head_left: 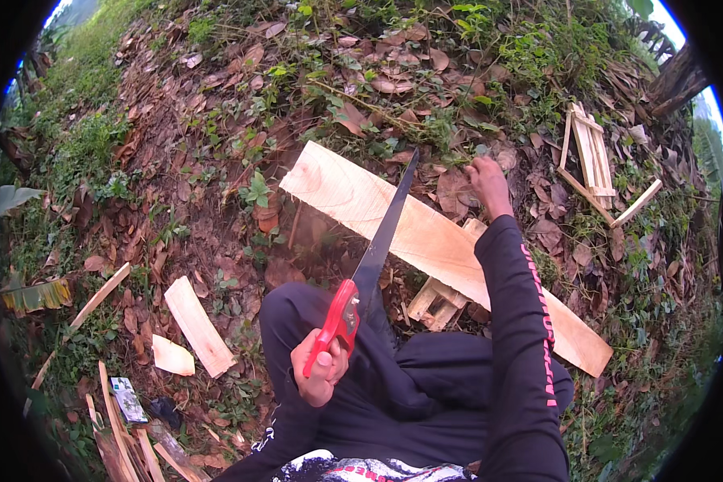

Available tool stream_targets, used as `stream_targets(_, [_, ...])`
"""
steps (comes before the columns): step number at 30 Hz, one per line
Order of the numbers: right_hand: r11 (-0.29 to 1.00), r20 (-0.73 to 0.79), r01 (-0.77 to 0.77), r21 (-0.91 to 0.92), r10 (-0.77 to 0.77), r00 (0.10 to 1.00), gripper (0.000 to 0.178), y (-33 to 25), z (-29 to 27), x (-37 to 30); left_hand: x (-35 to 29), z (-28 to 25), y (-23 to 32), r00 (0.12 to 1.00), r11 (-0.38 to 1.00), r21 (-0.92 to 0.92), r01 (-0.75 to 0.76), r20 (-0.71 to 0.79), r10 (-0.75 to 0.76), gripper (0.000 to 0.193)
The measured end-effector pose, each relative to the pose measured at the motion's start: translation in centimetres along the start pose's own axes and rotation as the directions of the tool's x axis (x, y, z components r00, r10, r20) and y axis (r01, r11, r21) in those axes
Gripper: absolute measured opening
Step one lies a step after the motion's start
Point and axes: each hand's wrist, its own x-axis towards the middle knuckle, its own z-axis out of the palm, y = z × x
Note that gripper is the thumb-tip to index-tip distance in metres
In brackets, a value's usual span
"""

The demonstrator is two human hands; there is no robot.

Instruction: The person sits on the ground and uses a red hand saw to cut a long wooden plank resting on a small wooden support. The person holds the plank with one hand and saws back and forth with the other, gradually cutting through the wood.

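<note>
My left hand [320, 371] is wrapped round the red handle of a hand saw [387, 223]. Its dark blade slants up and away across a long pale wooden board [434, 237]; whether it touches the wood I cannot tell. The board lies diagonally in front of my knees, over a small wooden frame [437, 304] that it partly hides. Beyond the board's far edge, my right hand [490, 183] is stretched out low over leaves, its fingers curled. What they hold, if anything, is too small to make out. My right forearm passes above the board.
Dry leaves and green plants cover the sloping ground. A slatted wooden piece [591, 157] lies at the far right. On the left are two short board offcuts [199, 325], a thin strip [100, 296], several wood lengths [120, 426] and a small printed packet [128, 399].
</note>
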Motion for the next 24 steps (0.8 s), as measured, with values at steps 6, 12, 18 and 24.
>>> stream_targets(6, [0.613,0.181,-0.426,0.665,0.421,0.889,0.026,7.9,-1.7,-1.4,1.6,0.0,-0.9,0.999,0.998,-0.024,0.05,0.019,-0.049,0.049])
stream_targets(12, [0.437,0.128,-0.454,0.777,0.595,0.793,0.024,14.9,-4.8,-4.6,0.7,1.3,-1.1,0.998,0.999,0.033,0.034,0.059,-0.036,0.047])
stream_targets(18, [0.801,-0.449,-0.598,-0.013,0.53,0.719,0.035,26.0,-28.3,-4.1,0.5,2.9,-1.9,0.996,0.998,-0.015,0.067,0.058,-0.066,0.049])
stream_targets(24, [0.516,-0.472,-0.763,-0.389,0.6,0.646,0.041,31.4,-35.7,-13.7,-0.4,3.9,-1.5,0.986,0.995,-0.029,0.095,0.139,-0.091,0.049])
